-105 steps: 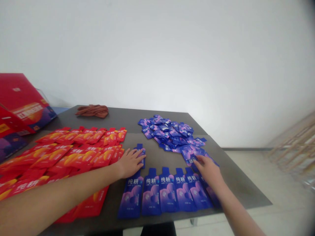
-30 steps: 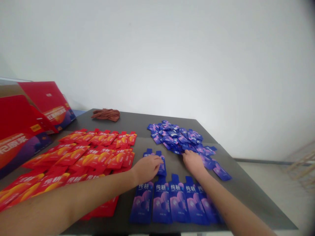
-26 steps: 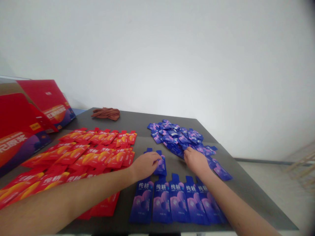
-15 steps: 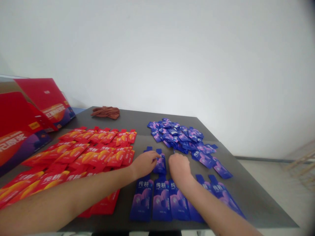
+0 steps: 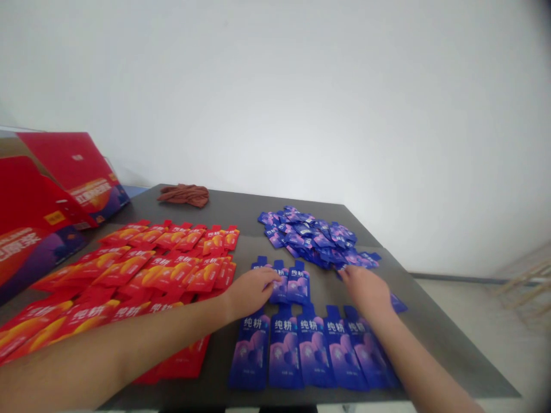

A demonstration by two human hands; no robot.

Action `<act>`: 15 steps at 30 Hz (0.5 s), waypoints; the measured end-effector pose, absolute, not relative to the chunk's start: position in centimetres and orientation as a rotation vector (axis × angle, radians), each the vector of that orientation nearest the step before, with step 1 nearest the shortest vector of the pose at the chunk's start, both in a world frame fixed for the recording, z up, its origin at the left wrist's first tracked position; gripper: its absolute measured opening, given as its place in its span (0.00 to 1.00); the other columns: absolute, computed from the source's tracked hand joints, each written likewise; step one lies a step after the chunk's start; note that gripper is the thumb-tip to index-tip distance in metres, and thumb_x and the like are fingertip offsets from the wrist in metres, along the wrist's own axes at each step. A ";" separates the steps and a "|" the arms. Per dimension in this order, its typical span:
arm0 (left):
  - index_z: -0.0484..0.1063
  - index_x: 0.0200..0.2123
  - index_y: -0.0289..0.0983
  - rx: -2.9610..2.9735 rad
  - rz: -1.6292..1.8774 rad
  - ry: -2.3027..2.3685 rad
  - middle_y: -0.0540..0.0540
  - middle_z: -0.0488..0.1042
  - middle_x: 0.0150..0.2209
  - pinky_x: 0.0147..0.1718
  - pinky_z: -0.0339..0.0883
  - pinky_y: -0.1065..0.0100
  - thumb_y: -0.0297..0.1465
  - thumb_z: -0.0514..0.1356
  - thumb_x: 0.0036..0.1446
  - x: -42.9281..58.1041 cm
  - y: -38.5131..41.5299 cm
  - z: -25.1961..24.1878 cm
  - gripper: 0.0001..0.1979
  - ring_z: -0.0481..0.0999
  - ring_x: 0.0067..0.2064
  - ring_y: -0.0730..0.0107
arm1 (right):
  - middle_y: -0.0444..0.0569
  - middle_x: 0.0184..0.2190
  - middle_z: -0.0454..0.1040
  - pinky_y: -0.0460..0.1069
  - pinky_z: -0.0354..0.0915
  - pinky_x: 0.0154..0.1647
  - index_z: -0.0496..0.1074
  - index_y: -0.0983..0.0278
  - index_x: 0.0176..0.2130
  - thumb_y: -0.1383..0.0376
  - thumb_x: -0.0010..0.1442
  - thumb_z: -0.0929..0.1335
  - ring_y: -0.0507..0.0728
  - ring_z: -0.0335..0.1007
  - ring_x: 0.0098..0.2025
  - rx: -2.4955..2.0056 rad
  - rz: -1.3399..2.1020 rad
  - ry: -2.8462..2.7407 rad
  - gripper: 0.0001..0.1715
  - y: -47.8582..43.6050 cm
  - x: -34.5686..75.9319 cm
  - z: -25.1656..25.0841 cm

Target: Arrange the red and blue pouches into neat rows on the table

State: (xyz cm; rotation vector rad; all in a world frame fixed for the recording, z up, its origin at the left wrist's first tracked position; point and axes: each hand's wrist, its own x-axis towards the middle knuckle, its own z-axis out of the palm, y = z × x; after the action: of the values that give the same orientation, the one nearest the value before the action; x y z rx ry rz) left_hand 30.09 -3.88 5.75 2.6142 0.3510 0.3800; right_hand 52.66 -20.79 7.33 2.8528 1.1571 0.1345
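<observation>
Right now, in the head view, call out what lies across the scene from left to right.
Open red carton, red sachets, left hand, short row of blue sachets, right hand, lone blue sachet

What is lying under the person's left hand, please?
Under the left hand lies a blue sachet: only its top tab shows, the body is covered. The next sachet is partly hidden by the fingertips.

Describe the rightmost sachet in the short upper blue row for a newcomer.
On the dark table, find the long row of blue sachets near the front edge. Just beyond it, a short row lies by the left hand; the target is its rightmost sachet, which neither hand touches.
</observation>
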 end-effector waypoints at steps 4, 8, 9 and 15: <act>0.74 0.45 0.38 2.612 0.445 0.284 0.48 0.76 0.48 0.56 0.61 0.65 0.26 0.51 0.60 30.1 -3.9 6.0 0.14 0.71 0.54 0.67 | 0.60 0.38 0.74 0.52 0.65 0.41 0.75 0.68 0.40 0.59 0.68 0.56 0.63 0.73 0.43 2.898 0.065 0.906 0.23 -25.5 59.1 6.4; 0.74 0.47 0.36 2.651 0.412 0.219 0.46 0.75 0.50 0.57 0.60 0.63 0.26 0.50 0.61 30.6 -4.1 5.8 0.15 0.71 0.54 0.67 | 0.58 0.38 0.75 0.52 0.65 0.42 0.75 0.67 0.42 0.55 0.65 0.60 0.63 0.73 0.43 2.863 -0.105 0.878 0.22 -28.4 62.0 3.9; 0.73 0.47 0.36 2.672 0.379 0.180 0.46 0.74 0.51 0.57 0.60 0.63 0.26 0.51 0.61 30.8 -4.3 5.5 0.15 0.71 0.54 0.66 | 0.57 0.38 0.75 0.52 0.65 0.41 0.74 0.67 0.43 0.55 0.64 0.60 0.63 0.73 0.43 2.857 -0.133 0.887 0.22 -28.7 62.2 3.2; 0.69 0.53 0.39 2.836 0.187 -0.092 0.45 0.70 0.56 0.61 0.52 0.53 0.35 0.55 0.60 32.3 -5.7 3.0 0.18 0.64 0.60 0.58 | 0.60 0.36 0.74 0.54 0.65 0.41 0.73 0.69 0.43 0.61 0.59 0.62 0.65 0.73 0.41 2.880 -0.062 0.872 0.19 -29.0 61.6 1.1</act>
State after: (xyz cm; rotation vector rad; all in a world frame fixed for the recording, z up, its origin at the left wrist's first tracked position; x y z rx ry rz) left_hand 32.28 -5.69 3.02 2.8364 -0.0916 0.1872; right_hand 61.64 -28.95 1.05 2.8800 0.8718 -0.0623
